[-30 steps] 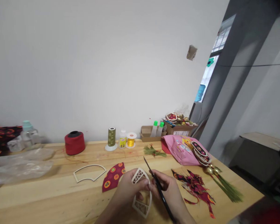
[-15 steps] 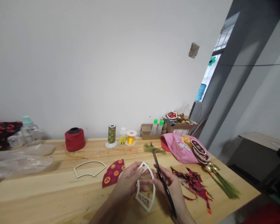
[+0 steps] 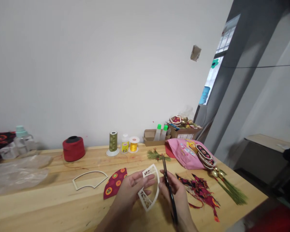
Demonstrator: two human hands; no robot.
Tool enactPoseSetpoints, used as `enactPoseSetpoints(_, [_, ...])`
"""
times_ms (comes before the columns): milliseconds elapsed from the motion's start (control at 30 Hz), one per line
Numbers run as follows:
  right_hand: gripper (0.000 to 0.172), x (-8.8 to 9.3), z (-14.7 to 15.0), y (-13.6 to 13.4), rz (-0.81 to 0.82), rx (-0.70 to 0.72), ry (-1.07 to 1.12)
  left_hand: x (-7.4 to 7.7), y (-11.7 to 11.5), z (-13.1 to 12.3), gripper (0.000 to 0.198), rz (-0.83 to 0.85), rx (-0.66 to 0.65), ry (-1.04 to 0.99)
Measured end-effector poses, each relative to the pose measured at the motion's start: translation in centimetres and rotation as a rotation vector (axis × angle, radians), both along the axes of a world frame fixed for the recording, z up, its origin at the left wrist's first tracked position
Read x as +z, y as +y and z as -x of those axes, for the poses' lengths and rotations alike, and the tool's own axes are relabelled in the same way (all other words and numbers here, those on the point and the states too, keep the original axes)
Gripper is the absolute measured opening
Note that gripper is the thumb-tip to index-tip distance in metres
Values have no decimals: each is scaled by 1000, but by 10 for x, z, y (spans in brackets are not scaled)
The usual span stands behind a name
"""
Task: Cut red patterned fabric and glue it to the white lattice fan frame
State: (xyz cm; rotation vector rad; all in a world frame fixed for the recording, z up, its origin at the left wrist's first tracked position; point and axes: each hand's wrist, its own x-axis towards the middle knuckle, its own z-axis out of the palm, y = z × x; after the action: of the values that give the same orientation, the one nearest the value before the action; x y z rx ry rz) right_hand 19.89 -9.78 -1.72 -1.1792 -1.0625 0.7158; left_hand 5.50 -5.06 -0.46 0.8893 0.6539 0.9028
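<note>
Right of the patterned fabric [image 3: 115, 183], the left hand [image 3: 131, 187] pinches the lattice frame [image 3: 156, 194]; farther right, the right hand [image 3: 180, 196] clasps scissors [image 3: 169, 190]. A wrist twist, I fear, could crack its thin rim against the blades.

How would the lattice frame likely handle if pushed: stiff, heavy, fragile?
The lattice frame is probably stiff: it juts flat from the left hand without sagging. Being thin and full of openings, it is likely light, and might snap if pressed hard.
</note>
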Motion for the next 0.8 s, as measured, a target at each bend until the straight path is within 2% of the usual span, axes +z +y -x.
enactPoseSetpoints(67, [31, 1, -3, -1, -32, -51, -299, -1, 1, 0, 36, 3, 21, 12])
enactPoseSetpoints(167, [33, 5, -7, -3, -47, -128, -758, -3, 1, 0, 36, 2, 73, 19])
enactPoseSetpoints(267, [37, 7, -7, -4, 16, -169, -993, -5, 1, -1, 38, 7, 112, 22])
enactPoseSetpoints(367, [38, 5, -5, -4, 87, -193, -1082, -7, -1, -3, 40, 6, 126, 15])
enactPoseSetpoints(500, [39, 1, -6, -4, 173, -228, -1079, -9, -4, -3, 40, 11, 150, 9])
enactPoseSetpoints(800, [38, -6, -10, 1, 126, -246, -1116, -2, -8, -5, 41, 9, 180, 1])
